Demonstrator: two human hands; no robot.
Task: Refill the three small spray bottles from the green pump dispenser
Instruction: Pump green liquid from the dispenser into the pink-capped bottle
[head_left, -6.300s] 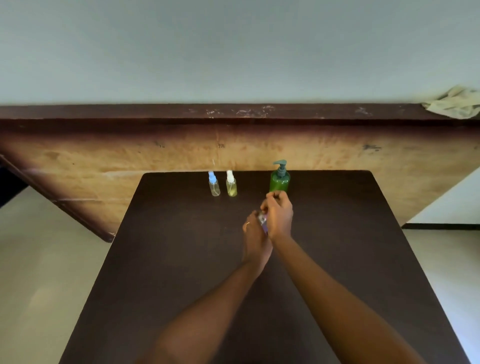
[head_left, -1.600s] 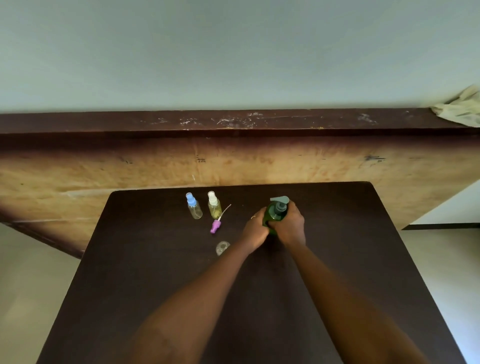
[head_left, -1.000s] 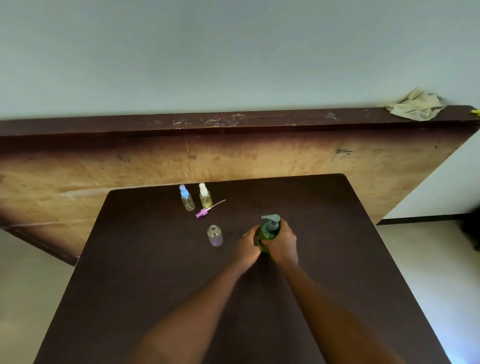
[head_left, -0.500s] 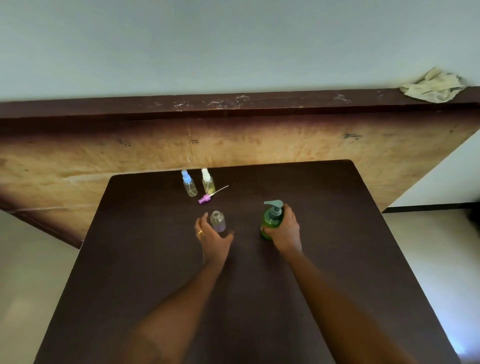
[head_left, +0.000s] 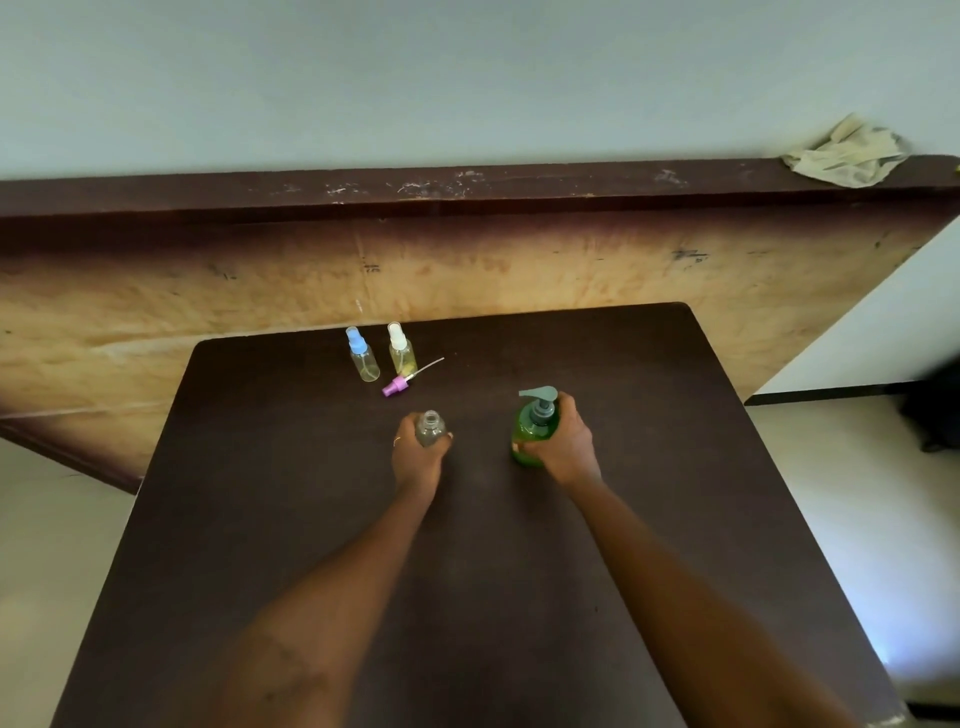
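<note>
Table: dark, smooth top under both of the person's hands, as I watched from my remote seat. I judged that any spilled liquid would leave it slick enough for a small bottle to skate.

Green pump dispenser: appeared to stand upright on the table, with the right hand wrapped round its body and the spout aimed toward the left hand. I judged that pumping before the spout sat over a bottle mouth would squirt liquid onto the table. A hard press on the head could also tip it.

Left hand: fingers were curled round the uncapped spray bottle, which stood mouth up, apart from the right hand with bare table between them. The neck looked narrow to me. A full stroke of the pump could pile liquid on the rim, run it down over the fingers and loosen that grip.

Capped spray bottles: the blue-capped bottle and the white-capped bottle stood side by side beyond the left hand, both not yet opened. I reckoned a careless reach could knock them over.

Purple spray head: lay on its side just beyond the left hand's fingertips, between them and the capped pair, its thin dip tube slanting off toward the right-hand side. I feared a passing wrist could sweep it away, or that the tube would pick up grime.
</note>
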